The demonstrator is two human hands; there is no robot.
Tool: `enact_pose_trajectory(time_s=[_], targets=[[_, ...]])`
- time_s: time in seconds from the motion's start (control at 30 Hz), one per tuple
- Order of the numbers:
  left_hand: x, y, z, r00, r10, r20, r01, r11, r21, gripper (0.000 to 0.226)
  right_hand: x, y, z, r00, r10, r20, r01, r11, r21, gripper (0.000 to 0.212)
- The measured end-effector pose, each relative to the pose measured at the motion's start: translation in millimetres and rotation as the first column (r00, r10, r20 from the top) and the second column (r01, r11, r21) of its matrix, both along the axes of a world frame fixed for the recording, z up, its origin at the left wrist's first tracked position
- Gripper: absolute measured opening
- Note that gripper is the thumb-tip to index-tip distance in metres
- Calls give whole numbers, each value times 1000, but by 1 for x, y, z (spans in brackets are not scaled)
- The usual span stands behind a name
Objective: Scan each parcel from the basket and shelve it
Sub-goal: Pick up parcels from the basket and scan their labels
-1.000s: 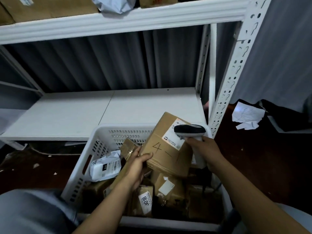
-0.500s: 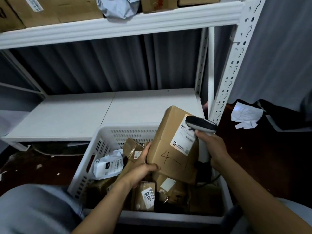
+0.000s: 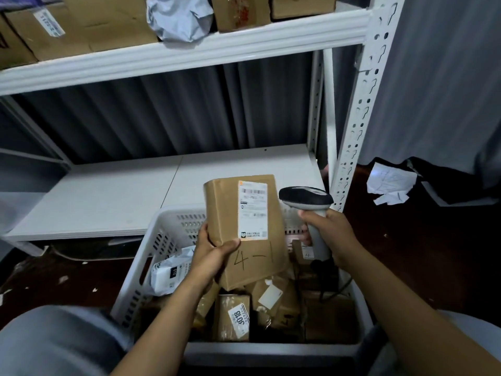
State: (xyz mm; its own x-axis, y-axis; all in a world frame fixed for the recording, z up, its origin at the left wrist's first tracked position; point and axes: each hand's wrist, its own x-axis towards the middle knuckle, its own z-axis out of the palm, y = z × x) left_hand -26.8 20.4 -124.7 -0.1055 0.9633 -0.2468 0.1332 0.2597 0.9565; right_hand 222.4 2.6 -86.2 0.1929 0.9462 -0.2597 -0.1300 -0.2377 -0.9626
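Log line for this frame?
phase: scan | left hand: holds brown parcel | right hand: grips scanner beside parcel | basket: more parcels inside

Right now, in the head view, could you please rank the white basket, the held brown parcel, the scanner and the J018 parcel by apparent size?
1. white basket
2. held brown parcel
3. scanner and J018 parcel: look about alike, so unranked
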Motion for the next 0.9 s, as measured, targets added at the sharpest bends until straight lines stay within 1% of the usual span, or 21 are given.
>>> enact_pose_trajectory(time_s=[0.1,0.23,0.47,0.63,0.9], targets=[[-6,0,-5,994,103,26,-103,994,21,82,0,-3,9,997,68,-21,-69,998,-7,23],[-15,0,-15,986,165,1,-165,986,1,81,0,-7,18,994,90,-55,-91,996,-17,26],[-18,-3,-21,988,150,-38,-150,989,10,85,4,-10,23,993,88,-82,-91,995,-37,24],[-19,-4,-20,991,126,-51,-125,992,16,86,5,-9,23,996,78,-53,-80,996,-31,26],[-22,-8,-14,990,131,-53,-130,991,21,84,2,-10,29,996,83,-28,-83,996,-13,28]])
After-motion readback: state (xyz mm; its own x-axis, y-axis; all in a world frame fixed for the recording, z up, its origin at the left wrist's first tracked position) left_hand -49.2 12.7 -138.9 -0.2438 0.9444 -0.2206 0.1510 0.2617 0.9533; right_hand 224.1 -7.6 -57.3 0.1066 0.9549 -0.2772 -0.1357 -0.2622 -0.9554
